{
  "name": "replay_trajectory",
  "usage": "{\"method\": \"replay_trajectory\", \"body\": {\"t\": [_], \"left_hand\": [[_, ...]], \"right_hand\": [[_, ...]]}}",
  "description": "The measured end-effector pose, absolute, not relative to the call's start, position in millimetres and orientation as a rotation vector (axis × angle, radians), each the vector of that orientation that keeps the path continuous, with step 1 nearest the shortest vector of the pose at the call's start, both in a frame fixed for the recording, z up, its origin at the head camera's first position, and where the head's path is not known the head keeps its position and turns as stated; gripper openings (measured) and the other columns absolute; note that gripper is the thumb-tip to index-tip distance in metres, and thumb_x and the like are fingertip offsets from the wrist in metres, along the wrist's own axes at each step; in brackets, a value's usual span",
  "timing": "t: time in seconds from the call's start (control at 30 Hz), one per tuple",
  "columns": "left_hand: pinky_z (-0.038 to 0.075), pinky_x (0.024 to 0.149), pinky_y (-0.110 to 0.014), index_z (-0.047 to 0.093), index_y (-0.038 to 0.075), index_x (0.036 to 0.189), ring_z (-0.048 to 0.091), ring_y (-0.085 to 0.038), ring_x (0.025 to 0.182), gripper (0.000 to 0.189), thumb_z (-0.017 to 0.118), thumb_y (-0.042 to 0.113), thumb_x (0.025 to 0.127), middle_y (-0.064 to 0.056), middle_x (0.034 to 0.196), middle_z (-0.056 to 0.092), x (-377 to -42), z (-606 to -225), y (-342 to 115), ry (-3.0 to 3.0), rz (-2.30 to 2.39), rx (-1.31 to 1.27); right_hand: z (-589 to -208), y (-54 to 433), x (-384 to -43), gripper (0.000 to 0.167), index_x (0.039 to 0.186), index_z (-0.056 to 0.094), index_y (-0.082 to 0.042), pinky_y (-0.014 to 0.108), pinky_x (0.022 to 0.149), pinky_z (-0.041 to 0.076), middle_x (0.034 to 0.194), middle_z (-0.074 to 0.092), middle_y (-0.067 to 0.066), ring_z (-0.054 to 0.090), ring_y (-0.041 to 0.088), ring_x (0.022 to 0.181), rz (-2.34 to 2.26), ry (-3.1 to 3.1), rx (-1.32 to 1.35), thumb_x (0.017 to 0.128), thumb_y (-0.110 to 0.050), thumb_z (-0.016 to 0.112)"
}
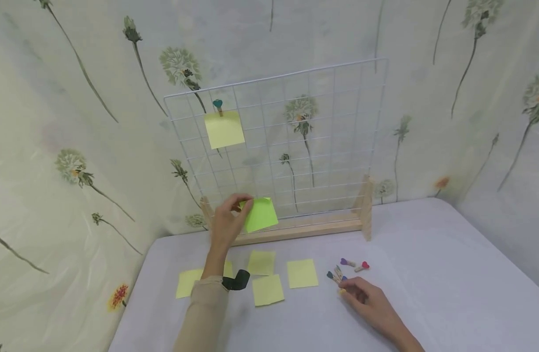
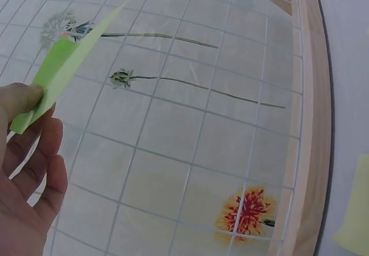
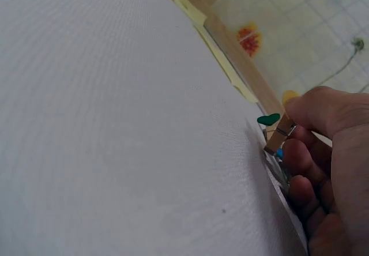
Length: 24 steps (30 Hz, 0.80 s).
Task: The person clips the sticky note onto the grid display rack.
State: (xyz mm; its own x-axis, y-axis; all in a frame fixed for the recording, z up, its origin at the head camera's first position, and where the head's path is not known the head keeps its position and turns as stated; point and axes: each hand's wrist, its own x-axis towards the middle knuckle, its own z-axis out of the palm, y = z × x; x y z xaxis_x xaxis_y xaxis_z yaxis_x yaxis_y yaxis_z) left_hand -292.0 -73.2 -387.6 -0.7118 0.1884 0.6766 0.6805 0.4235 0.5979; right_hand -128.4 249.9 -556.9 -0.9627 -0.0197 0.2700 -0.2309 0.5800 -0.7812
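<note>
A bright green sticky note [image 1: 261, 216] is pinched at its left edge by my left hand [image 1: 227, 222], in front of the lower left of a white wire grid [image 1: 261, 115]. In the left wrist view the green note [image 2: 68, 71] appears bent, with thumb and fingers on its lower end. Over the table, my right hand [image 1: 371, 302] pinches a small wooden clothespin [image 3: 280, 134] with a yellow top. Beside those fingers lie several more mini clothespins with coloured heart tops, including a purple one [image 1: 347, 262] and a red one [image 1: 362, 266].
A pale yellow sticky note [image 1: 224, 130] hangs at the grid's upper left from a green-heart clothespin [image 1: 218, 106]. Several yellow notes lie on the white table, one [image 1: 302, 273] nearest the clothespins. The grid stands in a wooden base [image 1: 304, 230] before a floral curtain [image 1: 428, 73].
</note>
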Motion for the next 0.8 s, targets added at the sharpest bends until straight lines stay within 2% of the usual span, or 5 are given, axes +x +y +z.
{"method": "replay_trajectory", "body": {"t": [0.33,0.8], "left_hand": [[0.051,0.071,-0.024,0.068,0.008,0.101,0.062,-0.016,0.086,0.016,0.061,0.020,0.092,-0.007,0.099,0.071,-304.2,-358.1,-56.0,-2.108,-1.332,-0.793],[0.051,0.073,-0.024,0.068,0.009,0.103,0.063,-0.013,0.087,0.017,0.061,0.019,0.092,-0.004,0.101,0.071,-313.7,-312.7,-39.5,-2.096,-1.281,-0.822]], "right_hand": [[-559.7,249.9,-127.8,0.021,0.100,0.063,-0.023,0.019,0.053,0.045,0.073,0.055,-0.012,0.051,0.002,0.060,1.327,-2.532,0.262,0.084,-0.012,0.070],[-556.0,249.6,-125.3,0.018,0.095,0.064,-0.021,0.019,0.054,0.044,0.071,0.054,-0.010,0.051,0.003,0.061,1.358,-2.513,0.213,0.083,-0.011,0.071]]}}
